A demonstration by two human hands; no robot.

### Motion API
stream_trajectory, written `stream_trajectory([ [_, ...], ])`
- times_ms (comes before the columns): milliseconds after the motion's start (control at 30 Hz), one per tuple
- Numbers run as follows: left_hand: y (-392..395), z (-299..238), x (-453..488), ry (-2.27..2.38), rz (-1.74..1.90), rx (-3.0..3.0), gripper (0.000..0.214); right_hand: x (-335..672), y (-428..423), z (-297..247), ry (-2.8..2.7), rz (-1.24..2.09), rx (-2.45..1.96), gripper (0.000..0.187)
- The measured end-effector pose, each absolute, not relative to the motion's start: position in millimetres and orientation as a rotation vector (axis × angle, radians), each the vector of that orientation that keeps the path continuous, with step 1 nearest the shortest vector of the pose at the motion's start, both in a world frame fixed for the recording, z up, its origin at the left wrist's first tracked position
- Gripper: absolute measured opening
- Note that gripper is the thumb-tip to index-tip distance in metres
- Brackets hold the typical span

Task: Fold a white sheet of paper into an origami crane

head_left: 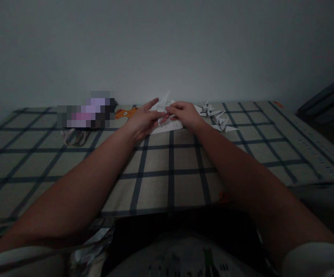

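Observation:
Between my two hands is a folded white paper (164,102), its pointed tip standing up toward the wall. My left hand (145,120) pinches it from the left between thumb and fingers, with the index finger stretched out. From the other side my right hand (184,113) grips it with thumb and fingertips pressed together. Beneath the hands lies a flat white paper sheet (171,127) with faint print. Just right of my right hand, several folded paper cranes (220,120) rest on the cloth. My fingers hide the lower part of the held paper.
A checked tablecloth (158,159) covers the table, which meets a plain wall (167,46). At the left back is a blurred-out purple and pink object (87,113) with a pale cord (76,137) beside it. A dark slatted object (328,100) stands at the right edge.

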State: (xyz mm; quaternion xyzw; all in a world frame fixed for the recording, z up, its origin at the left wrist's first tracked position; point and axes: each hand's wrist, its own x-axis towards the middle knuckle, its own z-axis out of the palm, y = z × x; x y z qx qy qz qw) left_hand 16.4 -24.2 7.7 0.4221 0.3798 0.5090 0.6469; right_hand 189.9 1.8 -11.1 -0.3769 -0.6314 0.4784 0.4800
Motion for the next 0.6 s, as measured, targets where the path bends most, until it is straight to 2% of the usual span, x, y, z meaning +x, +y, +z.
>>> stream_trajectory([
  [200, -26.1, 7.1, 17.0, 0.84, 1.088, 0.976, 0.075, 193.0, 10.9, -15.5, -1.421, 1.12, -0.915, 0.029],
  [600, -26.1, 3.2, 19.8, 0.893, 1.106, 1.076, 0.075, 191.4, 4.6, -8.1, -1.458, 1.034, -1.062, 0.023],
])
